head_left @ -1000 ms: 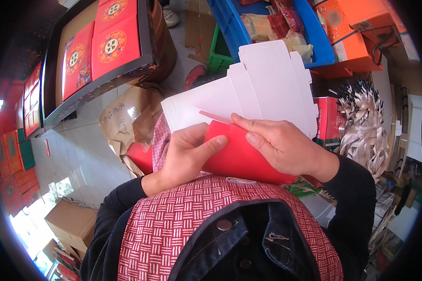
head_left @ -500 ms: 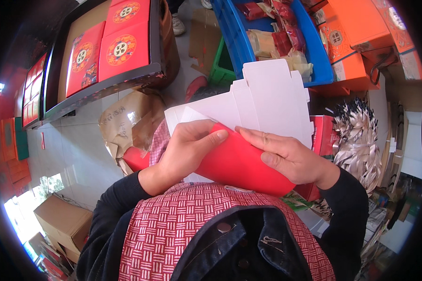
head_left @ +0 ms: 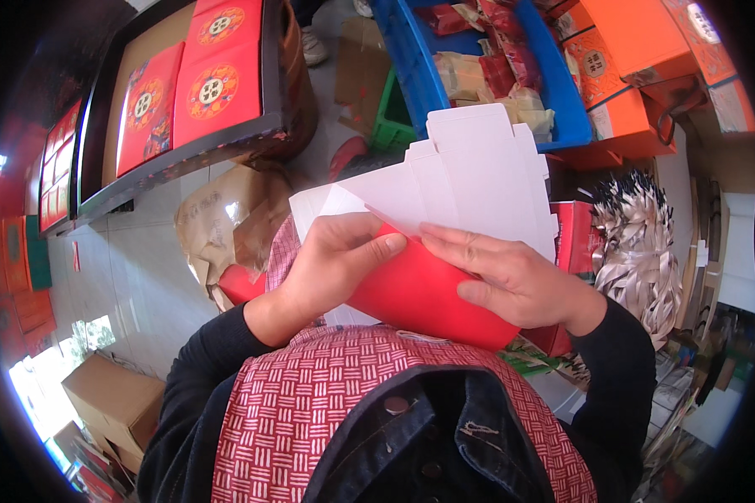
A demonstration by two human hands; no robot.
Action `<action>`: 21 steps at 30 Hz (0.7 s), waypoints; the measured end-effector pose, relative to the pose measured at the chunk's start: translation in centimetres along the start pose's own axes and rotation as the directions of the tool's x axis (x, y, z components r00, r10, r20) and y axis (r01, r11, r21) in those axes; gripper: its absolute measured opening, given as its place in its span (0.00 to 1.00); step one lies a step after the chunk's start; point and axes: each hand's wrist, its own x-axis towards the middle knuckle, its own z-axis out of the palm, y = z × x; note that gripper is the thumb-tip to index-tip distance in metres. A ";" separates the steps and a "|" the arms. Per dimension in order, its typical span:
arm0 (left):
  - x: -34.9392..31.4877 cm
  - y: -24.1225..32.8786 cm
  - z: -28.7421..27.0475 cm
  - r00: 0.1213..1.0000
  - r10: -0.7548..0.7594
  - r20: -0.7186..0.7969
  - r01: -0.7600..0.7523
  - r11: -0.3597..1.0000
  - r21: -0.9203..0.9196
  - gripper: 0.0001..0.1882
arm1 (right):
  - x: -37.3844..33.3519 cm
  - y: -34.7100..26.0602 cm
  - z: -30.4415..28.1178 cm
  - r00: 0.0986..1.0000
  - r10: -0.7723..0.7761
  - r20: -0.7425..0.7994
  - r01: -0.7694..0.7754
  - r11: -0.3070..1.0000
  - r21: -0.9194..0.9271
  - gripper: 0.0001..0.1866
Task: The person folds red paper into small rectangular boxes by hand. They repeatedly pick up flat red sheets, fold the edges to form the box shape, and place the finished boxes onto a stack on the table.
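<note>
The left hand (head_left: pixel 335 256) pinches the red card (head_left: pixel 428 298) over the near side of the white card (head_left: pixel 486 176), and the right hand (head_left: pixel 520 281) lies on it, grip hard to tell, so this looks like folding, which calls for pressing the edge flat.

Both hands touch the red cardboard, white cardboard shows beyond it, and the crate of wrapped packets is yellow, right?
No, the crate is blue, as the head view shows. The left hand and right hand touch the red cardboard, with white cardboard beyond it.
</note>
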 end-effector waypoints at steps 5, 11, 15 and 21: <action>2.9 5.1 -1.7 1.000 -0.002 0.016 0.003 0.998 -0.061 0.09 | -4.3 -0.2 -4.2 0.996 0.082 0.027 -0.086 0.954 0.287 0.53; 10.1 11.3 0.9 0.956 0.120 0.268 -0.255 0.795 0.551 0.12 | -5.8 1.2 0.0 0.862 0.435 -0.258 -0.425 0.900 0.096 0.38; 12.7 11.4 5.2 0.336 0.846 0.415 -0.528 -0.196 0.826 0.14 | -4.8 3.7 4.1 0.691 0.315 -0.650 -0.168 0.945 0.280 0.24; 0.8 2.0 6.8 0.751 0.198 0.629 -0.608 0.579 0.543 0.11 | -2.0 6.5 6.3 0.510 0.373 -0.775 0.035 0.891 0.452 0.16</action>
